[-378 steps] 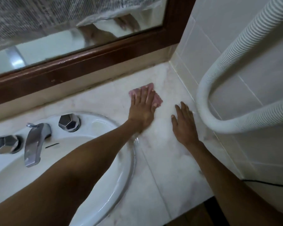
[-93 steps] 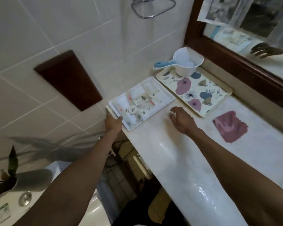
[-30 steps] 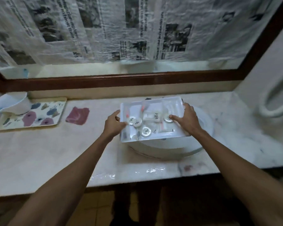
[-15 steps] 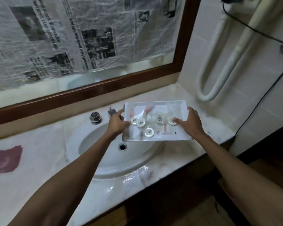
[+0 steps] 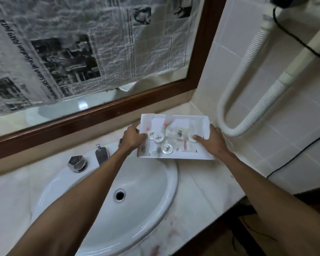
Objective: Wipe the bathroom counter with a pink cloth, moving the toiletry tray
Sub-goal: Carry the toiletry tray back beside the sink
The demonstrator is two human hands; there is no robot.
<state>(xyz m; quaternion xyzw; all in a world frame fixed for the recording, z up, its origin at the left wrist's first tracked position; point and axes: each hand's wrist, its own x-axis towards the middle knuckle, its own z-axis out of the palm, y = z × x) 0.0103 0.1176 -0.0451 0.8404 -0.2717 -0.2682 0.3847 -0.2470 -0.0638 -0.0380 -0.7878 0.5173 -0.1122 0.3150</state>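
Observation:
I hold the white toiletry tray (image 5: 199,121) with both hands over the right end of the marble counter (image 5: 201,189), partly above the sink's right rim. My left hand (image 5: 132,137) grips its left edge, my right hand (image 5: 213,140) its right edge with the thumb on top. Small round-capped bottles (image 5: 167,149) and sachets lie in the tray. The pink cloth is out of view.
A white oval sink (image 5: 122,196) with a chrome tap (image 5: 101,157) and faceted knob (image 5: 76,163) fills the counter's middle. A wood-framed mirror (image 5: 107,109) covered with newspaper stands behind. A white corrugated hose (image 5: 248,71) loops on the tiled right wall, with a black cable (image 5: 294,157).
I picked the tray up from the left end of the counter and carried it rightward across the sink; it now hangs near the right corner. The cloth was left on the counter at the left.

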